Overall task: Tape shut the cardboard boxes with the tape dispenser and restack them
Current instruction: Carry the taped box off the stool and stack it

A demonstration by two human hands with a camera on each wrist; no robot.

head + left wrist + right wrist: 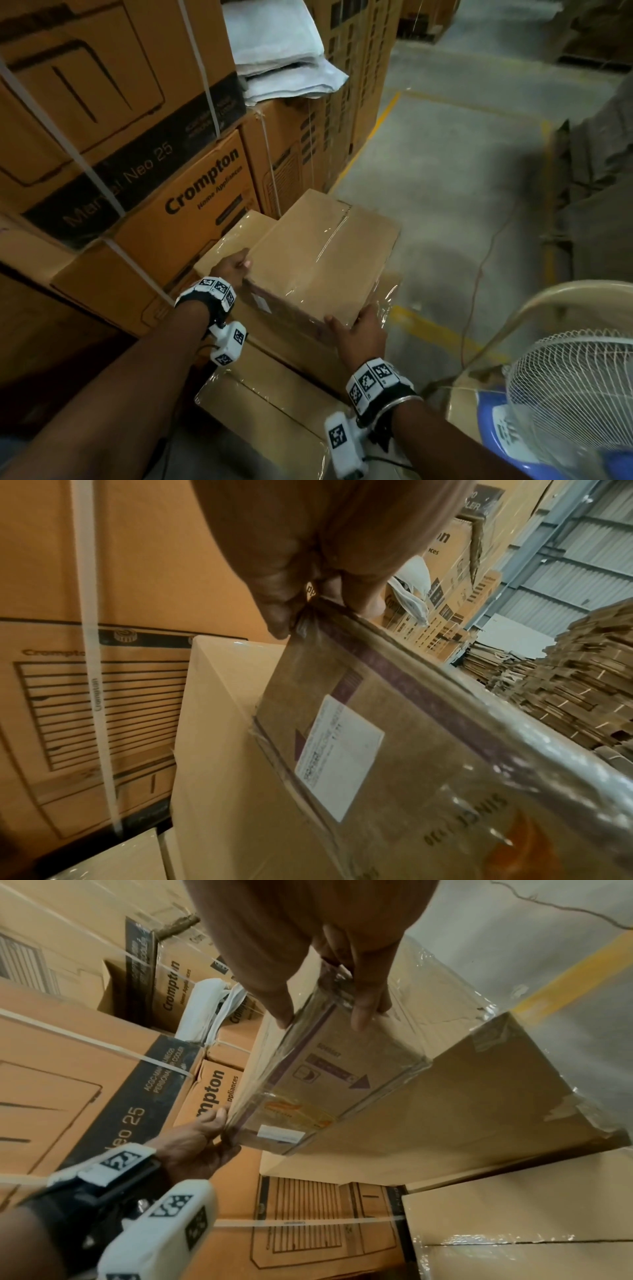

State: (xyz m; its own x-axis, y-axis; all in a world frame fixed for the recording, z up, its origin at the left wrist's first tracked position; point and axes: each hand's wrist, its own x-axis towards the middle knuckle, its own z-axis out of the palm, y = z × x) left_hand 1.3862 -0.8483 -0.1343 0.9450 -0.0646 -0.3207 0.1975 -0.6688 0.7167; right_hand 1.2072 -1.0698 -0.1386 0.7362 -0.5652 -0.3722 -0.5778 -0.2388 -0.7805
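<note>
A plain cardboard box [325,253], its top seam taped and its sides wrapped in clear tape, is held tilted between both hands over a stack of similar boxes. My left hand [234,267] grips its near left corner, thumb on top. My right hand [356,329] grips the near right corner. In the left wrist view, my left hand's fingers [277,610] pinch the corner of the box [411,750] above its white label. From the right wrist, my right hand [325,974] clasps the edge of the box [325,1074], which is touching a lower box [445,1110]. No tape dispenser is in view.
Tall strapped Crompton cartons [191,205] wall off the left, with white folded sacks [284,58] on top. More taped boxes [274,411] lie below near me. A white fan [575,394] stands at the right. An orange cable [479,274] crosses the concrete floor.
</note>
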